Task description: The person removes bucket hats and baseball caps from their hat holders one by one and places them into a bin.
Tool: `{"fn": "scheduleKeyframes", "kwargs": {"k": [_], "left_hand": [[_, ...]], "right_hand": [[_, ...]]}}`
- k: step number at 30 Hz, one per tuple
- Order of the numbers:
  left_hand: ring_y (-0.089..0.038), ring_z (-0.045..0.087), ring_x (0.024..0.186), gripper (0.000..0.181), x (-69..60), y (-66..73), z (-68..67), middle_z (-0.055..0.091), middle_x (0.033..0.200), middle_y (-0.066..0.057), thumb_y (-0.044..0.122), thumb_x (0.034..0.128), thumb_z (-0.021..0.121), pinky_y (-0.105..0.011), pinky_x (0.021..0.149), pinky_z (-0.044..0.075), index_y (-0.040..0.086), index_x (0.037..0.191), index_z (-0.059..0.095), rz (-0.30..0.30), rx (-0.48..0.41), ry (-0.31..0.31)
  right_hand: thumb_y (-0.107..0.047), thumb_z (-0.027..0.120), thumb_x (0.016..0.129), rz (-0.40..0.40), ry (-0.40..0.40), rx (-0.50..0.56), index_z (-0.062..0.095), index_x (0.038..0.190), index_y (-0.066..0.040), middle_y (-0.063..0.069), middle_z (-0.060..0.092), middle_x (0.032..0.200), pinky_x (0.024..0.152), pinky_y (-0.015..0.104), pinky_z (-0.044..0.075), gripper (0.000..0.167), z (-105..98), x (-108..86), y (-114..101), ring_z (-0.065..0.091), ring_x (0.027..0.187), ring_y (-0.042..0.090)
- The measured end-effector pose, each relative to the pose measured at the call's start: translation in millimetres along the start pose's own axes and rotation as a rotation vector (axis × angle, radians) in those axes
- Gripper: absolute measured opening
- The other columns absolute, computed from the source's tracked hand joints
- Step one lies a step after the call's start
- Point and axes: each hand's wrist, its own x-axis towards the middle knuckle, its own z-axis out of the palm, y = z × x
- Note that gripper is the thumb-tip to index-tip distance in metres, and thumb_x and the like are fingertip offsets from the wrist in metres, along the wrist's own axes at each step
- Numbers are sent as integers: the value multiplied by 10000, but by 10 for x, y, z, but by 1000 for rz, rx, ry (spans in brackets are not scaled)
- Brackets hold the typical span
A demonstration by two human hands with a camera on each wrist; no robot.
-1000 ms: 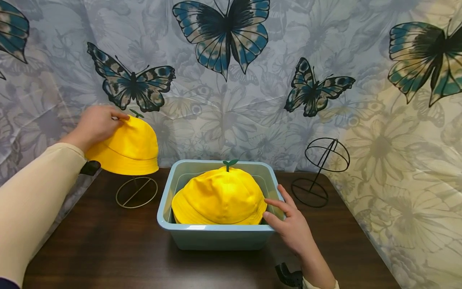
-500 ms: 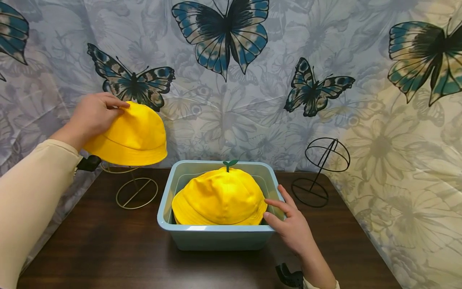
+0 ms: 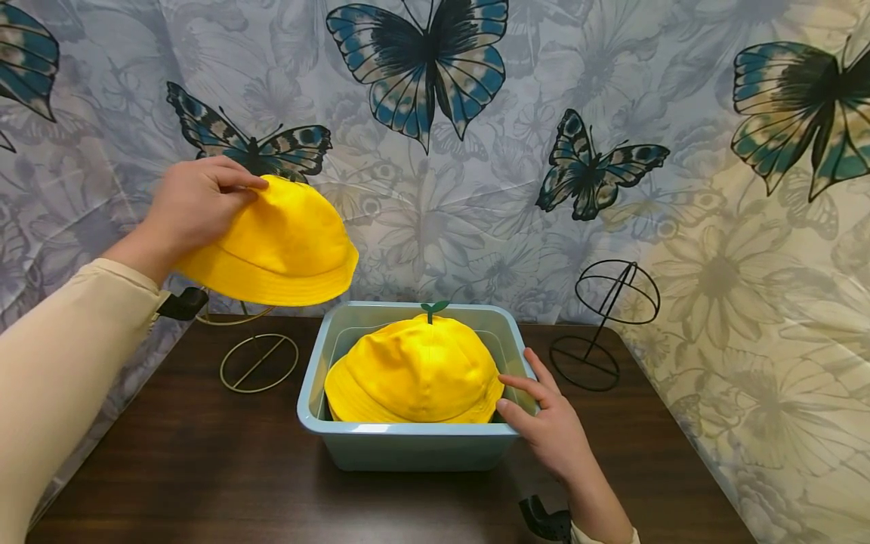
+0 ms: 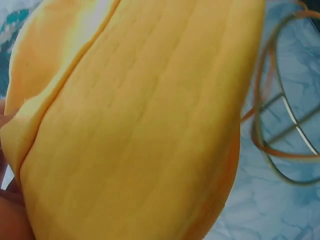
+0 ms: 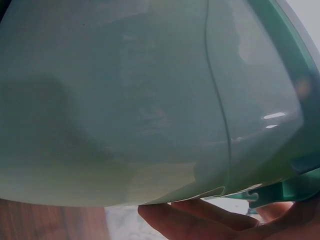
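My left hand (image 3: 200, 204) pinches the crown of a yellow bucket hat (image 3: 285, 249), held in the air at the left above a gold wire hat stand (image 3: 239, 386). In the left wrist view the hat's stitched brim (image 4: 140, 130) fills most of the frame. A second yellow hat (image 3: 414, 370), with a green sprout on top, lies in a light blue plastic basin (image 3: 408, 453). My right hand (image 3: 547, 415) grips the basin's right rim, its fingertips close to that hat's brim. Below the basin wall in the right wrist view, some fingers (image 5: 185, 220) show.
A black wire hat stand (image 3: 583, 366) with no hat on it stands behind the basin to the right. The dark wooden table (image 3: 224, 468) carries everything. A butterfly-print cloth (image 3: 435, 219) hangs along the back.
My left hand has lifted the hat up off the gold stand and moved it right, toward the basin. The right hand and the basin stay where they were.
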Motion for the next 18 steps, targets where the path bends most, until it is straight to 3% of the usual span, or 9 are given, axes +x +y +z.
{"fn": "scheduleKeyframes", "kwargs": {"k": [4, 7, 12, 18], "left_hand": [[-337, 547, 1106, 248, 6, 158, 2, 675, 1135, -144, 120, 1006, 577, -479, 891, 449, 37, 1166, 747, 64, -16, 63], [-290, 569, 1072, 245, 4, 275, -18, 685, 1116, -101, 134, 1005, 580, -374, 860, 451, 66, 1154, 761, 82, -35, 100], [-168, 550, 974, 232, -4, 463, -65, 676, 1079, -34, 163, 994, 608, -191, 760, 411, 89, 1140, 771, 70, -124, 177], [-105, 557, 925, 199, 0, 647, -134, 661, 1051, 13, 189, 953, 693, -176, 763, 468, 125, 1117, 785, -1, -312, 280]], "right_hand": [[-282, 678, 950, -4, -1, 1, 695, 1260, -84, -5, 187, 1636, 1002, 739, 252, 368, -1, 6, 1, 222, 1442, 410], [-298, 681, 949, -8, -3, 6, 694, 1264, -88, 5, 186, 1637, 999, 738, 255, 378, 0, 8, 7, 220, 1442, 412], [-322, 688, 943, -10, -1, 17, 698, 1261, -96, 7, 189, 1637, 995, 730, 262, 390, 1, -1, 16, 221, 1443, 409], [-320, 686, 943, -10, 2, 17, 701, 1255, -93, 15, 193, 1637, 993, 733, 264, 386, 4, 0, 21, 228, 1440, 409]]}}
